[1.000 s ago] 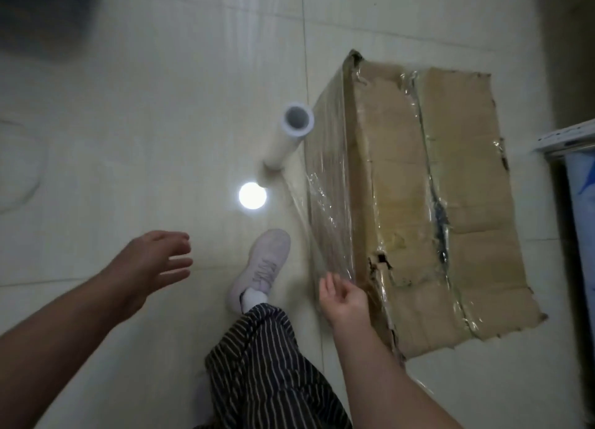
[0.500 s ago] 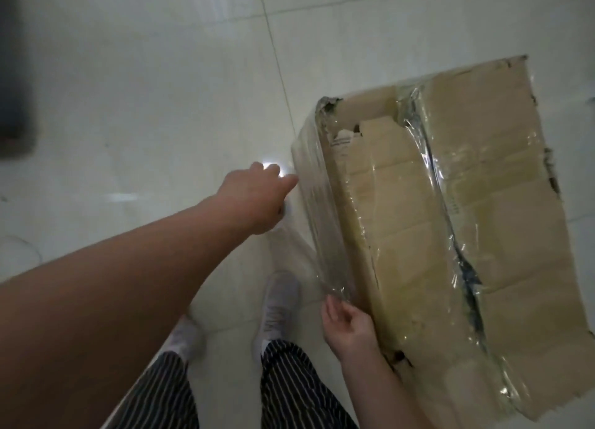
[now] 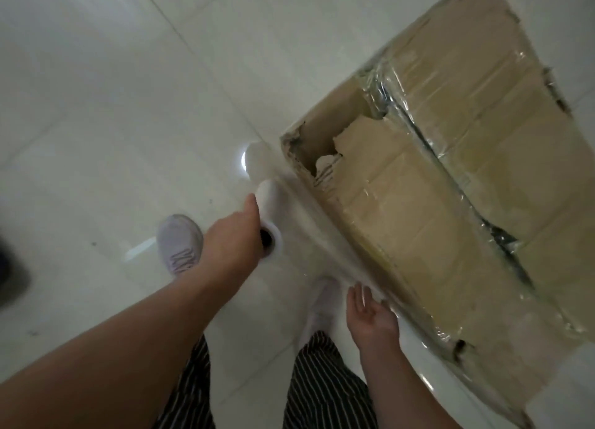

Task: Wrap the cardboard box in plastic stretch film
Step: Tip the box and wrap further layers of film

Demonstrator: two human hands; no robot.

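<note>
Cardboard box (image 3: pixel 450 187): where does it stand, and how will it handle, the first watcher asks.

On the floor (image 3: pixel 112 106), just in front of the person's feet, the second answers, filling the right of the view. It looks worn. The top has a tear (image 3: pixel 325 142) at the near-left corner, tape runs along the middle seam, and some film already clings to it. The board is probably soft around that tear, so sound edges are the better place to steady it. Its weight cannot be told.

And the film?

The left hand (image 3: pixel 231 238) grips the film roll (image 3: pixel 269 209) at its upper end. The roll is roughly upright, open core toward the camera, just beside the box's near-left corner. A sheet of stretch film (image 3: pixel 322 245) runs from the roll along the box's near side. It is thin and clingy, and likely to bunch or rip on ragged cardboard if pulled unevenly. The stiff roll is the part to hold.

The other hand?

The right hand (image 3: pixel 370 316) is released, palm up and fingers relaxed, at the film's near edge beside the box. Whether it touches the film is hard to say.

And the room?

Glossy pale tiles with grey joints, a lamp's reflection just behind the roll. Such a floor would probably let the box slide under a hard pull. Pale shoes (image 3: pixel 180 245) and striped trousers (image 3: pixel 322 380) show below. Something dark sits at the left edge, too blurred to name.
</note>
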